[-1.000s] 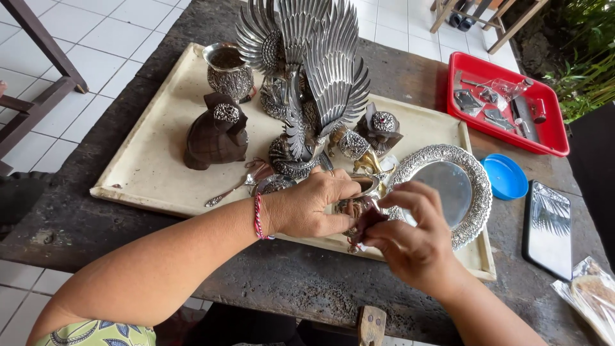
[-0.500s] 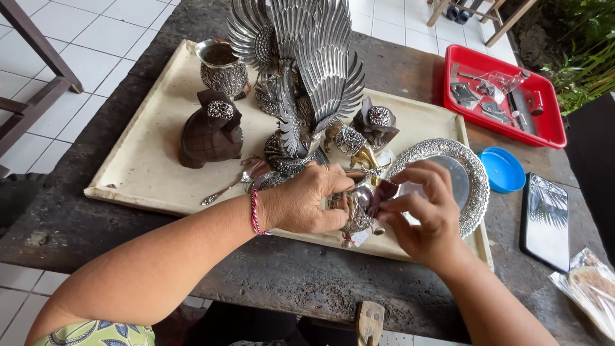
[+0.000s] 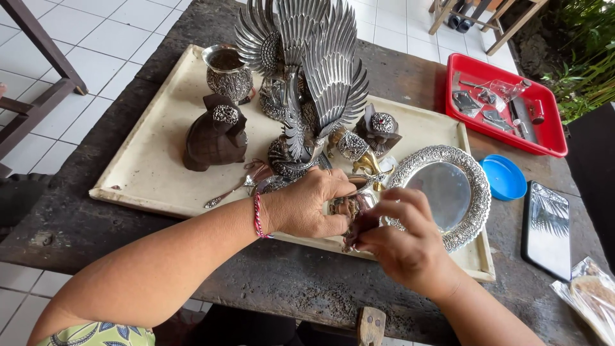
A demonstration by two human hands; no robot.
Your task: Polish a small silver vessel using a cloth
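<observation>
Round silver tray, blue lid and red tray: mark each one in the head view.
round silver tray [image 3: 442, 192], head view, on its smooth centre.
blue lid [image 3: 504, 178], head view, on the middle of its top.
red tray [image 3: 493, 132], head view, on its near rim.

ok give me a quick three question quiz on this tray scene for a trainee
1. True or false: both hands are on the small silver piece at the tray's near edge.
2. Which lies right of the round silver plate: A) blue lid B) wooden figurine C) silver cup?
3. What colour is the tray holding the small tools?

Key: 1 true; 2 A; 3 red.
The left hand and right hand meet there.
</observation>
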